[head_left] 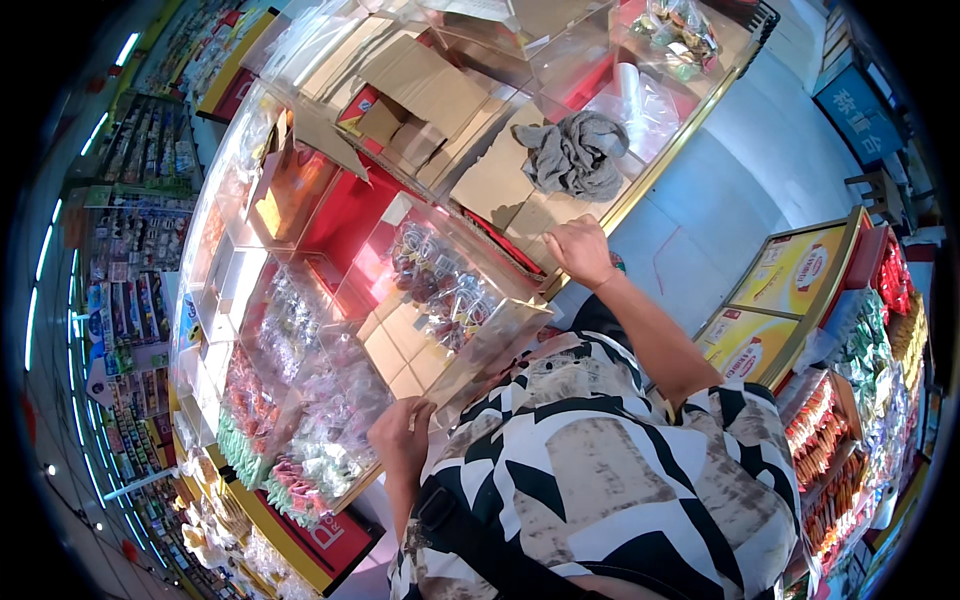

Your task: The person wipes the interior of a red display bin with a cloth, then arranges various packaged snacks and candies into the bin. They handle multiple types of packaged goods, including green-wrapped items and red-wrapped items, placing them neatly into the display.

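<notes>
My left hand (403, 432), fingers curled in, is at the near edge of a clear plastic bin (450, 385) and appears to grip its rim. My right hand (580, 250) is closed at the gold-edged side of the display; whatever its fingers hold is hidden. Just beyond it, a crumpled grey cloth (578, 155) lies on flattened cardboard (490, 185). Between my hands, small wrapped items (440, 280) fill part of the clear bin, beside a bare tan bottom (395, 345).
An open cardboard box (420, 85) sits in the far compartments, near a red-lined compartment (350, 215). Bagged sweets (300, 400) fill bins on the left. Yellow-fronted cases (780, 275) and packed snack shelves (860, 400) stand on the right, across a pale floor (690, 210).
</notes>
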Action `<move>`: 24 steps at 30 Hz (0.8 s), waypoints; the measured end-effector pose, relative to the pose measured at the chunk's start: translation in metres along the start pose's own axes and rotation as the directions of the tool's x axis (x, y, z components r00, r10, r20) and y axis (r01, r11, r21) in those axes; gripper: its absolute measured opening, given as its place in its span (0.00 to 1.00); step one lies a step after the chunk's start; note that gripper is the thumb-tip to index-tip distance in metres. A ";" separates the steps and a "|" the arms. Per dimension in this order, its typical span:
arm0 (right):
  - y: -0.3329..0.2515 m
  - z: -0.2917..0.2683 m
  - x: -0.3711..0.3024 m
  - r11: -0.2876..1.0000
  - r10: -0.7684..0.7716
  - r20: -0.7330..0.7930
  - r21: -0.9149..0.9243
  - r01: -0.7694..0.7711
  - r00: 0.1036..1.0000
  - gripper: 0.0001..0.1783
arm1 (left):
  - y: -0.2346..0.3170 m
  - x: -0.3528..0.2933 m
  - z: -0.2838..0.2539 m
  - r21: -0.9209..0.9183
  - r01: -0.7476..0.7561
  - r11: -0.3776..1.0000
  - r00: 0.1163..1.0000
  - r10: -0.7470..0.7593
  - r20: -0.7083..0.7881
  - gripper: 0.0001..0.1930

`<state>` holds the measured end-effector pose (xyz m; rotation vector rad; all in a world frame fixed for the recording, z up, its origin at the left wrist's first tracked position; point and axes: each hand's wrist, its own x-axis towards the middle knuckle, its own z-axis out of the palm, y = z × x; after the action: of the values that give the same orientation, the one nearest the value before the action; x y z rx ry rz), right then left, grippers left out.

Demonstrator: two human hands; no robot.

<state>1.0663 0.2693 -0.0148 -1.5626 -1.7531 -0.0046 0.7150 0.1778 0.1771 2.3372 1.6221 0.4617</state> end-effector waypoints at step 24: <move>0.090 0.035 0.023 0.420 0.891 -0.380 0.490 -0.764 0.247 0.40 | 0.023 0.045 0.005 -0.047 0.054 0.997 0.925 -0.032 0.379 0.07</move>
<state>1.1251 0.3276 -0.0698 -1.8797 -0.2210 0.1913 0.7512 0.2120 0.1859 2.1747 1.4496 0.0375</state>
